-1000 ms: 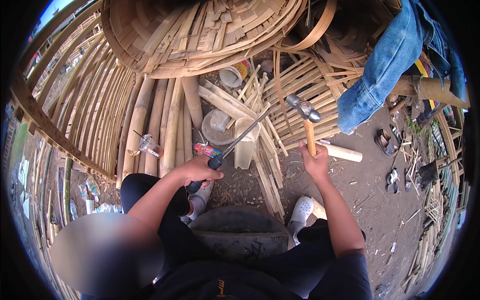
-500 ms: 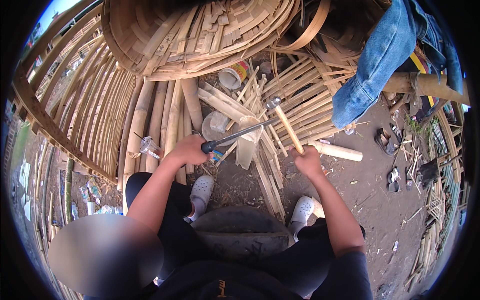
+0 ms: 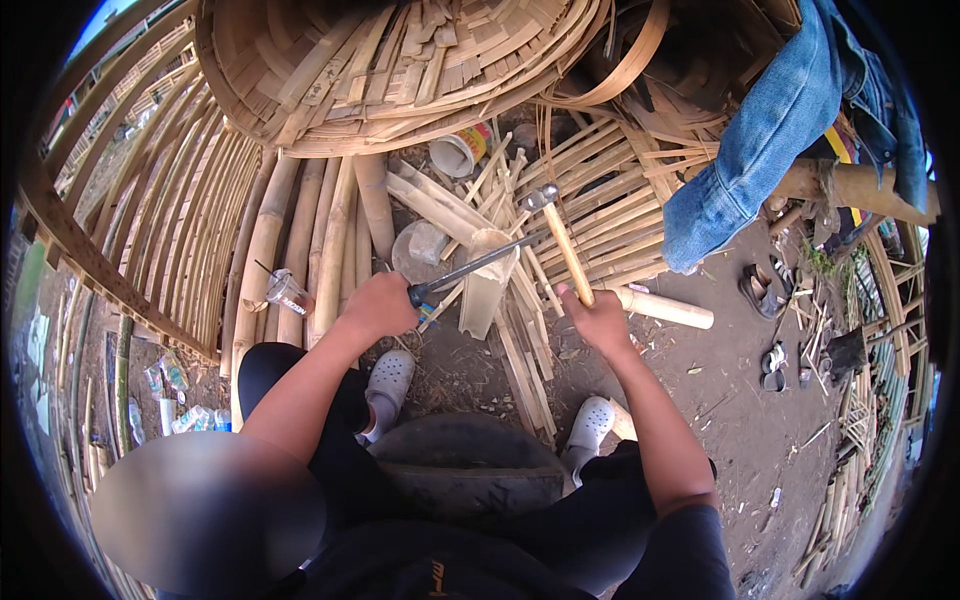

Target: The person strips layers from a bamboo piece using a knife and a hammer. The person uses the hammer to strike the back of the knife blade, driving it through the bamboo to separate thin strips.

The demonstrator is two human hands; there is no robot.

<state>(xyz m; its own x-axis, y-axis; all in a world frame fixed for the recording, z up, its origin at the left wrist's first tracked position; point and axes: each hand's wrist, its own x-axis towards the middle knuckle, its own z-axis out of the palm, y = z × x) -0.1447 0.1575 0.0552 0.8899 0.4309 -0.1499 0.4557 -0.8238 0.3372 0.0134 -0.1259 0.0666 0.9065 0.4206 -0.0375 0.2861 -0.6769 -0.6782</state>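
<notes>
Left hand [image 3: 378, 305] fisted around dark handle of long blade [image 3: 480, 267]; blade runs up-right, its edge across top of one upright bamboo piece [image 3: 487, 283] on the dirt between two white clogs [image 3: 388, 378]. Right hand [image 3: 597, 322] clenched on wooden handle of one hammer [image 3: 562, 243]; handle slants up-left, metal head touching blade tip.

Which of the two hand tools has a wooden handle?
The hammer in the right hand: pale wooden handle, metal head. The knife in the left hand has a dark grip.
</notes>
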